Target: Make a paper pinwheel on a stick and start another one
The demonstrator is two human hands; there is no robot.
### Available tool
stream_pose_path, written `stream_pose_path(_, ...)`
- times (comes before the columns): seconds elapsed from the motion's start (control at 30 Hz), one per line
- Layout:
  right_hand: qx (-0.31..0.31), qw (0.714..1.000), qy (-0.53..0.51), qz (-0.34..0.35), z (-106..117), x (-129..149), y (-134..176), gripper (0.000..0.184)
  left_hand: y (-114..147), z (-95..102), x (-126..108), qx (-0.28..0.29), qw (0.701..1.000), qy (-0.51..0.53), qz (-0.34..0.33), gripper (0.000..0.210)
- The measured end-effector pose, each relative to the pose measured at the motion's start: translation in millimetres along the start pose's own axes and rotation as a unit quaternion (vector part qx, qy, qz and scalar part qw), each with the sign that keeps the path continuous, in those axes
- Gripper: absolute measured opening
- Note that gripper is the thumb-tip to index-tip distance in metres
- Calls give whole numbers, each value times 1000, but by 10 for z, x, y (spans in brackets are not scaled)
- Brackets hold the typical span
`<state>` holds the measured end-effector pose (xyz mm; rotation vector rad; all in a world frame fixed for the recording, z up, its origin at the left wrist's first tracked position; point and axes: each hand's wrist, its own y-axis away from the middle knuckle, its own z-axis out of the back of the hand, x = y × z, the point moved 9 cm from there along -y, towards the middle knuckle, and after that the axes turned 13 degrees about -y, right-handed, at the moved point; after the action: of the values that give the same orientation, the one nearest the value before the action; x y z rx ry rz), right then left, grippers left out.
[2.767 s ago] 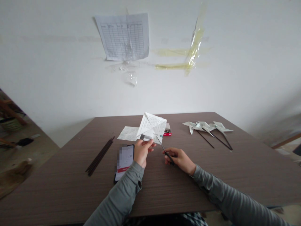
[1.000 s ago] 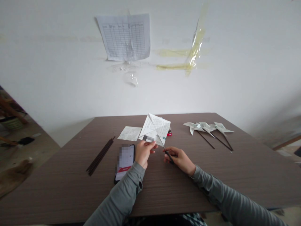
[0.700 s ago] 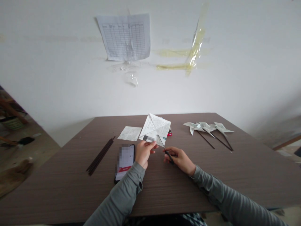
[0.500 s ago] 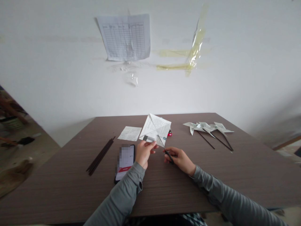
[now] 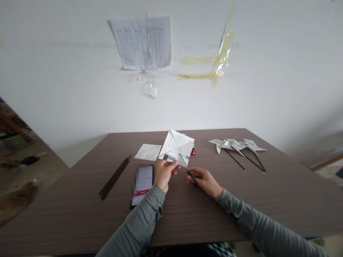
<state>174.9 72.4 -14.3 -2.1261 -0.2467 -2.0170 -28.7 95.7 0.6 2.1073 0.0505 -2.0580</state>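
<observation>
Between the thumb and fingers of my left hand (image 5: 164, 175) is the lower edge of a square sheet of printed paper (image 5: 178, 144), creased along its diagonals and tilted up over the table. My right hand (image 5: 205, 181) grips the dark handles of a pair of scissors (image 5: 190, 174). The blades reach into the paper from its lower right corner toward the middle. How far apart the blades are is too small to tell. Behind the sheet, a small red box (image 5: 193, 151) shows only in part.
A second printed paper square (image 5: 148, 152) lies left of the held sheet. Nearer are a phone (image 5: 142, 185) and several dark thin sticks (image 5: 114, 177). At the right lie paper pinwheels (image 5: 235, 144) on dark sticks. The brown table (image 5: 214, 225) meets a white wall behind.
The right corner of the held sheet has shifted very slightly to the left. Both hands stay almost in place, and the number on the phone screen differs.
</observation>
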Motion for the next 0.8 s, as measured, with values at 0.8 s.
stream_pose_path(0.8, -3, 1000, 4, 0, 6, 22, -8, 71, 14, -17, 17, 15, 1000, -16, 14, 31)
